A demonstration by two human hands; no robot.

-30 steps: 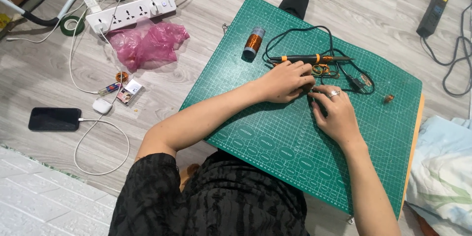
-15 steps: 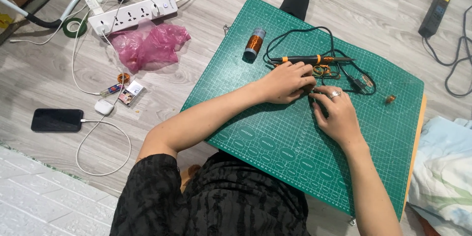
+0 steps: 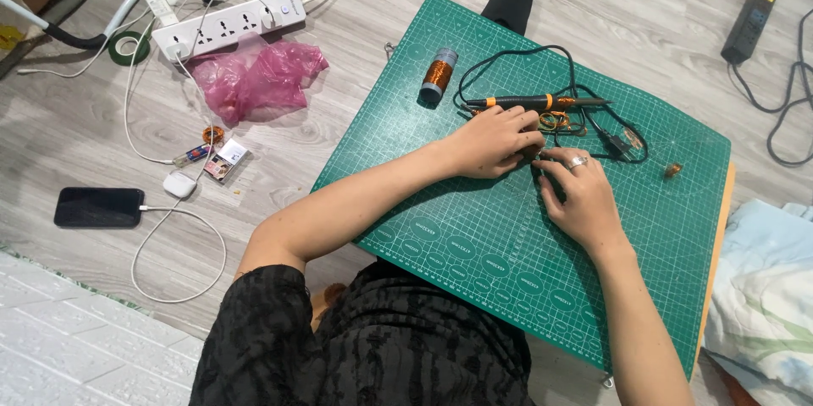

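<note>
Moved: nothing; both hands stay put near the mat's far edge.
Left hand [image 3: 495,142]: curled, grip hidden.
Right hand [image 3: 580,194]: pinching (contents unclear).
Soldering iron [image 3: 535,103]: just beyond left hand, lengthwise along cutting mat [image 3: 474,237].

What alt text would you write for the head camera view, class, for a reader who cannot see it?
A seated person's left hand and right hand meet over a green gridded cutting mat, fingertips pinching something too small to identify. Just beyond them lie a black-and-orange soldering iron and a copper wire spool; a white power strip sits on the grey wood-effect floor.
</note>
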